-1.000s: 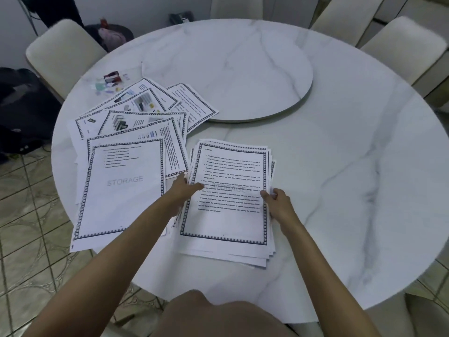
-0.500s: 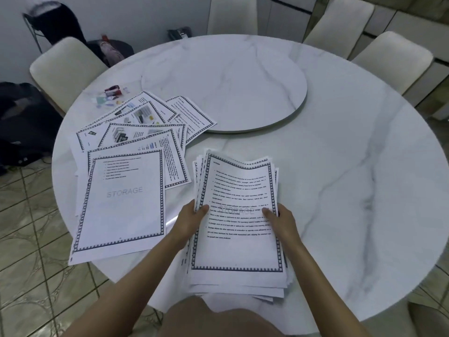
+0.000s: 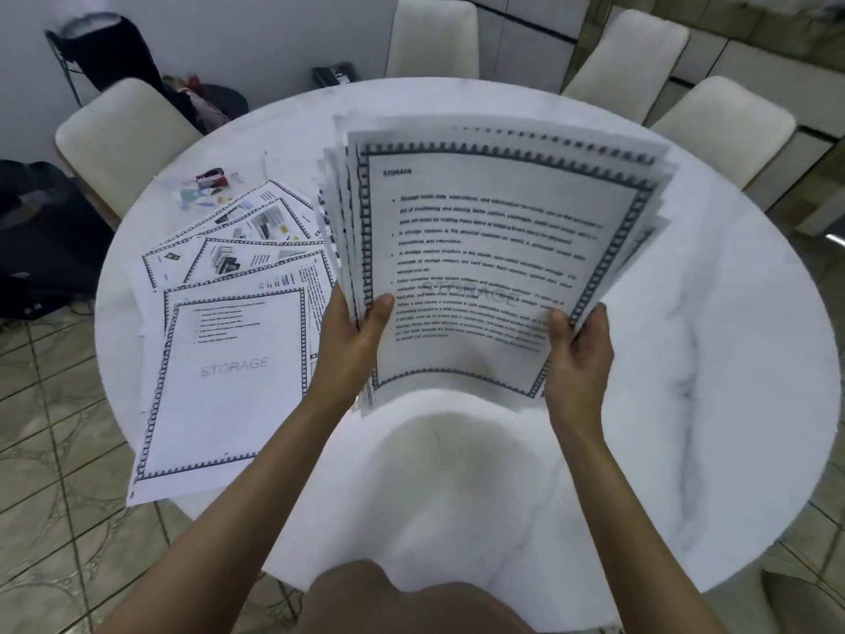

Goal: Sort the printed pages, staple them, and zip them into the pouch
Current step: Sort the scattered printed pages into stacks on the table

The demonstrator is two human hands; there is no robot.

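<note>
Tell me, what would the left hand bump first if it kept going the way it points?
The stack it grips: the left hand points forward along the pages' left edge. Beyond that the stack hides the way, so I cannot tell what comes next.

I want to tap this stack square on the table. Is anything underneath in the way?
Nothing visible. The left hand and right hand grip the stack of pages above the marble table; the spread pages lie off to its left.
</note>
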